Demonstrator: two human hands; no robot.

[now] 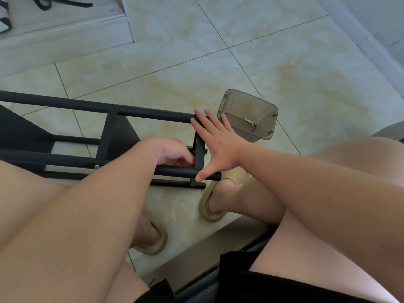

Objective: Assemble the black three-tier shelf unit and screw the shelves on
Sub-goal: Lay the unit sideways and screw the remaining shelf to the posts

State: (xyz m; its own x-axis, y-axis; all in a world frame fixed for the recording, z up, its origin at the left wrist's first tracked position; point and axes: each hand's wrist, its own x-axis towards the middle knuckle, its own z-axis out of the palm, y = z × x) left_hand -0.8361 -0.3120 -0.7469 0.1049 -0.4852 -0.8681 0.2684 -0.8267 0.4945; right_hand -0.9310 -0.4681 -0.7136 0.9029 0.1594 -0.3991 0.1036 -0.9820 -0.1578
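**Shelf unit (142, 113) on its side, end braced by a flat hand**

Tiled floor (284, 73): wide bare stretch beyond and right of the frame, running to a raised step (65, 33) at far left.

Black frame lies on its side across the seated person's knees. Its tubes run off the left edge, and the open end points right, just short of the container.

Clear plastic container (240, 103) sits tipped on the floor beside that end, a small metal key (250, 121) inside.

Right hand (215, 142): fingers spread flat against the end, fingertips on the upper tube, thumb on the lower one.

Left hand (168, 150): curled inside the frame at the end crossbar. Cannot tell whether it pinches anything.

Screw head (97, 166) shows on the near tube.
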